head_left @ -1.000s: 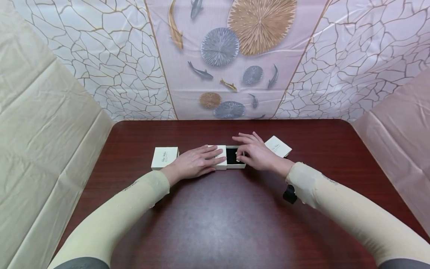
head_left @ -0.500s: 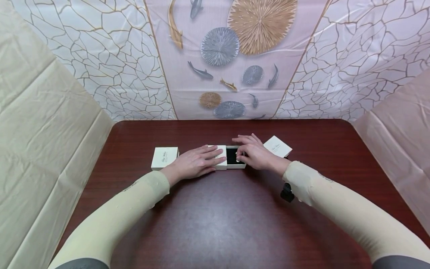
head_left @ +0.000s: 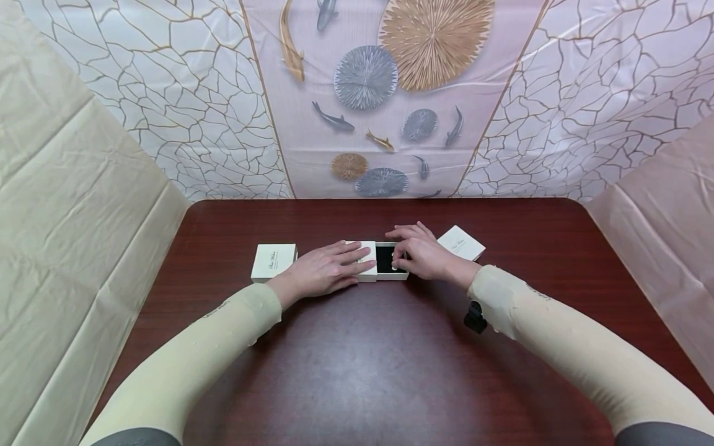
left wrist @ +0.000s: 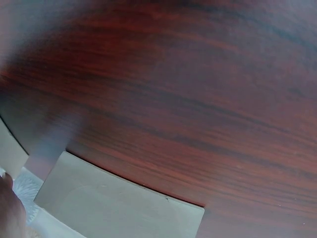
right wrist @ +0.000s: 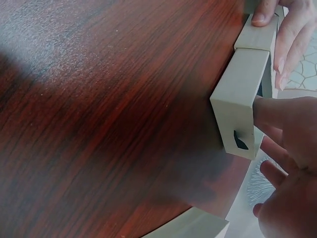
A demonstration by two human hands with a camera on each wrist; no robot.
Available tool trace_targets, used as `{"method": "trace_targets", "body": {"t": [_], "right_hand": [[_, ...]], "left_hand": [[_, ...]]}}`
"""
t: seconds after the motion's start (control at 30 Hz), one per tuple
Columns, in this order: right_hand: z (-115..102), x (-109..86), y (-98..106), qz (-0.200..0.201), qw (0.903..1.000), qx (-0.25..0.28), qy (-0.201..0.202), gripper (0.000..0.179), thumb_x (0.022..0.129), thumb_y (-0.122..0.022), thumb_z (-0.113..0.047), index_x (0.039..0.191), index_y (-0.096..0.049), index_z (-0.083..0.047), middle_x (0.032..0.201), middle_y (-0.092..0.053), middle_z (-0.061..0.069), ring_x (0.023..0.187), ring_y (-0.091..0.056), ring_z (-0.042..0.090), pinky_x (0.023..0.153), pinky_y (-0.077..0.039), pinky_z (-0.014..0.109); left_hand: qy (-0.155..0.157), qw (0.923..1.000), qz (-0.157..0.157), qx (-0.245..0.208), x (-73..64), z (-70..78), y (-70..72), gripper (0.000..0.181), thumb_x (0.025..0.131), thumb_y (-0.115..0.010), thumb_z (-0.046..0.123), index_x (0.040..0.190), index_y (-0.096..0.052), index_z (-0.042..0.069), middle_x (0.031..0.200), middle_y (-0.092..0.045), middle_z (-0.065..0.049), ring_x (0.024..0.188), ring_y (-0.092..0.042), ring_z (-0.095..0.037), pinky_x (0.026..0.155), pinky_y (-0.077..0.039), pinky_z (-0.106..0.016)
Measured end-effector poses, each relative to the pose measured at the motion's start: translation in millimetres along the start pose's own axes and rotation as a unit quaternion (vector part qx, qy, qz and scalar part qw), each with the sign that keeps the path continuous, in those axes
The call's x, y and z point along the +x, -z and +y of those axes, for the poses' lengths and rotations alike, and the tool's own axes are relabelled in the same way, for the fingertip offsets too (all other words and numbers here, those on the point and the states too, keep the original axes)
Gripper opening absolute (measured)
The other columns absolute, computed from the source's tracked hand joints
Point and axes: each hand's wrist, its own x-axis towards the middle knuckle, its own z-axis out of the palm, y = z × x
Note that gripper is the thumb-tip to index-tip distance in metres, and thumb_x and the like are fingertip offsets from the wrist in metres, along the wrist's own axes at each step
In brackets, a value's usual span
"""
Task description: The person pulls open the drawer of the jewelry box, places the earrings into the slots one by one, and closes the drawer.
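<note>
My left hand (head_left: 326,269) lies over the white sleeve (head_left: 367,277) of a small slide-out box, fingers extended across the top and thumb (right wrist: 260,19) against the near side. The box's drawer (right wrist: 240,82) is pulled out to the right, showing a black lining (head_left: 383,257). With thumb and forefinger, my right hand (head_left: 426,257) pinches a small pale thing (head_left: 393,267) inside the drawer's right end. Its kind is too small to tell, and the fingers partly hide it. The remaining right fingers are raised and spread.
One closed white box (head_left: 273,260) with script lettering stands at the left, beside my left wrist. Another white box (head_left: 461,243) sits turned at an angle behind my right wrist. The dark red wooden table (head_left: 357,359) meets a patterned cloth (head_left: 374,124) at the back.
My right wrist and forearm have shifted slightly left and inward, while the right fingertips stay in the drawer. The left hand and all the boxes have kept their places.
</note>
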Motion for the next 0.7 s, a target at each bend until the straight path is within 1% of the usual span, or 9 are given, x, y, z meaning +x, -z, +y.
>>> {"method": "trace_targets", "body": {"t": [0.17,0.33,0.47,0.7], "right_hand": [[0.3,0.7,0.3,0.005,0.9999,-0.010,0.000,0.016,0.092,-0.082,-0.013,0.078,-0.074,-0.015,0.148,-0.062,0.020,0.149,-0.044,0.045,0.124,-0.019,0.075],[0.9,0.9,1.2,0.019,0.9991,-0.038,0.003,0.018,0.090,-0.084,-0.014,0.077,-0.073,-0.016,0.145,-0.064,0.018,0.147,-0.047,0.042,0.125,-0.019,0.072],[1.4,0.4,1.8,0.028,0.9979,-0.058,0.009,0.017,0.089,-0.085,-0.013,0.077,-0.073,-0.016,0.143,-0.065,0.017,0.145,-0.048,0.042,0.125,-0.020,0.072],[-0.6,-0.6,3.4,0.033,0.9968,-0.069,0.023,0.018,0.087,-0.087,-0.015,0.077,-0.072,-0.015,0.143,-0.066,0.017,0.145,-0.049,0.041,0.125,-0.020,0.072]], "left_hand": [[0.000,1.0000,0.005,0.002,-0.2,0.1,-0.1,0.052,0.105,-0.070,0.031,0.154,-0.060,0.016,0.158,-0.056,-0.015,0.148,-0.051,-0.033,0.121,-0.043,-0.050],[-0.001,0.9999,0.008,0.010,-0.2,0.1,-0.4,0.052,0.106,-0.069,0.031,0.154,-0.060,0.016,0.158,-0.056,-0.015,0.148,-0.052,-0.032,0.121,-0.043,-0.049],[-0.003,0.9999,0.009,0.009,0.1,0.3,0.2,0.052,0.106,-0.069,0.032,0.155,-0.060,0.017,0.158,-0.056,-0.014,0.149,-0.051,-0.033,0.122,-0.042,-0.048],[-0.003,0.9999,0.011,0.003,0.1,0.3,0.2,0.052,0.106,-0.070,0.031,0.154,-0.060,0.017,0.158,-0.057,-0.014,0.149,-0.051,-0.033,0.122,-0.042,-0.049]]}}
